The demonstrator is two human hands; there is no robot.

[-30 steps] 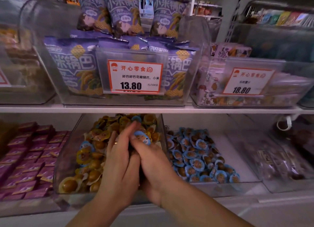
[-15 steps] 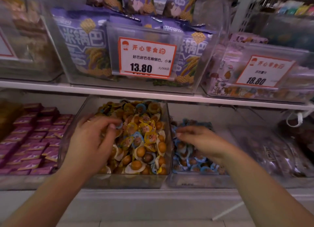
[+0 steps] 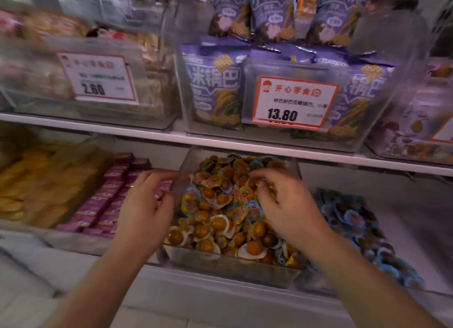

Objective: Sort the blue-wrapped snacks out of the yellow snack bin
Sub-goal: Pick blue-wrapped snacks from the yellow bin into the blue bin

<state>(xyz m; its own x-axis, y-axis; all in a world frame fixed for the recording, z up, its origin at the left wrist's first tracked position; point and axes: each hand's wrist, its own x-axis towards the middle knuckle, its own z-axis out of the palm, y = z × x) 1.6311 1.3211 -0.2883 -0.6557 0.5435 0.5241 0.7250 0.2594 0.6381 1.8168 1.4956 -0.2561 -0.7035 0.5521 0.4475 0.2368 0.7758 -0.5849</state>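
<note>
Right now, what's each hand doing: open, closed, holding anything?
Left hand: fingers curled on the yellow snack bin's left wall.
Right hand: over the bin, fingers bent down; blurred, grip cannot be told.

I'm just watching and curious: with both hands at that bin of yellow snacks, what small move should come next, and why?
Probably the right hand, hovering with curled fingers over the yellow snack bin, should dip and pinch one blue-wrapped snack just beside its fingers. Blue-rimmed pieces still lie among the yellow ones, and the left hand is at the bin's left wall.
</note>
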